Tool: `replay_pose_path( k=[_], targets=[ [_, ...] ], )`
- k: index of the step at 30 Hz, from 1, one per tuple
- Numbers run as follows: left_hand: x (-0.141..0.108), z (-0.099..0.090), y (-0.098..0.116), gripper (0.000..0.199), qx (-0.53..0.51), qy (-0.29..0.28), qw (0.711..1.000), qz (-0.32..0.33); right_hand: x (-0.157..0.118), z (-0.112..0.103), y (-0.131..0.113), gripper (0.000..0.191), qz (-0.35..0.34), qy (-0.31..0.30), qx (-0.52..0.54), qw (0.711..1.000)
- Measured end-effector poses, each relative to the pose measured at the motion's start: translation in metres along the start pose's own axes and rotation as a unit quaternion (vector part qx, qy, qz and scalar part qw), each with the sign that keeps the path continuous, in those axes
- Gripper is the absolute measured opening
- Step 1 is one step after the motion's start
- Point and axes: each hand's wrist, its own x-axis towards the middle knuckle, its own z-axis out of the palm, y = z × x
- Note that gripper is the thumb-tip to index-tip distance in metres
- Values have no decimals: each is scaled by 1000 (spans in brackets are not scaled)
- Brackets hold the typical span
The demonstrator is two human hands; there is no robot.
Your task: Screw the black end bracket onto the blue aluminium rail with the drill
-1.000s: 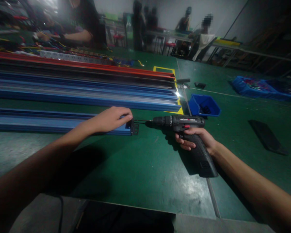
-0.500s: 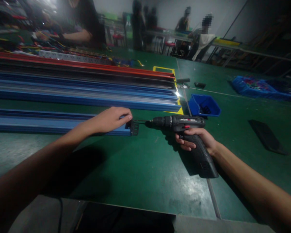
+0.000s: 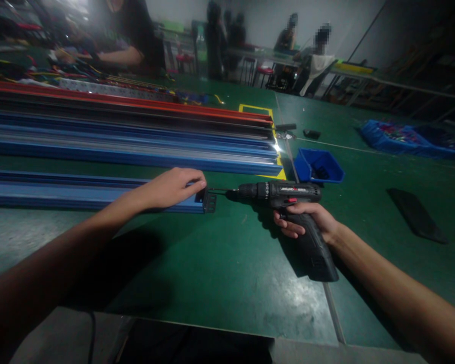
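My right hand (image 3: 307, 220) is wrapped round the grip of a black cordless drill (image 3: 293, 193), which points left. Its long thin bit (image 3: 220, 190) reaches the black end cap (image 3: 210, 201) on a long blue metal profile (image 3: 60, 194); whether the tip sits in a screw is too small to tell. Over the profile's right end lies my left hand (image 3: 174, 187), closed on it, with the thumb and fingertips by the end cap. The far-side fingers are partly hidden.
Behind lie more blue profiles (image 3: 136, 149) and a red one (image 3: 136, 101), by yellow tape (image 3: 256, 107). A blue bin (image 3: 318, 164) with dark parts stands behind the drill. To the right are a black flat object (image 3: 416, 215) and blue trays (image 3: 409, 139). A person (image 3: 125, 40) works across the table.
Both hands, the drill and the profile hold nearly the same places. The view has shifted very slightly.
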Motion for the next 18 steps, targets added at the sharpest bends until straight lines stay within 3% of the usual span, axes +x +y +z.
replay_pose_path(
  k=[18],
  targets=[
    [1, 1, 2, 40, -20, -3, 1000, 10, -1, 0, 1, 23, 6, 3, 4, 1000]
  ],
)
